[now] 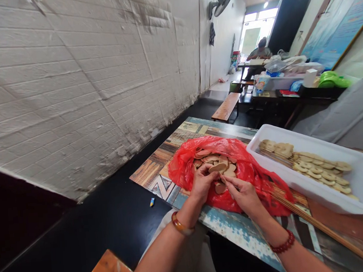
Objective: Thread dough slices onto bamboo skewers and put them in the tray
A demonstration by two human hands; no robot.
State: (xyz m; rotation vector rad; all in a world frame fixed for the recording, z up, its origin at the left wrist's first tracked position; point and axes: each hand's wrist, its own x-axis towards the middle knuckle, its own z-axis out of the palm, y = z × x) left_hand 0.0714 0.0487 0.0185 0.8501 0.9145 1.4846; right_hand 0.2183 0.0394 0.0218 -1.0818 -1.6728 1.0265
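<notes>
My left hand (201, 183) pinches a round, flat, tan slice (217, 168) over an open red plastic bag (182, 164). Close beside it, my right hand (245, 194) has thumb and fingers closed on a thin bamboo skewer (223, 178), its tip by the slice; I cannot tell whether it has pierced it. Many similar loose slices (212, 158) fill the bag below my hands. A bundle of bamboo skewers (326, 230) lies to the right of my right hand. In the white tray (312, 140) beyond it sit rows of skewered slices (322, 169).
The patterned table (158, 164) runs beside a white brick-textured wall (87, 80). A wooden bench (227, 106) stands behind it. Farther back, another table holds plastic bags and green bowls (331, 79), and a person (260, 52) sits there. A small wrapper (152, 202) lies on the floor.
</notes>
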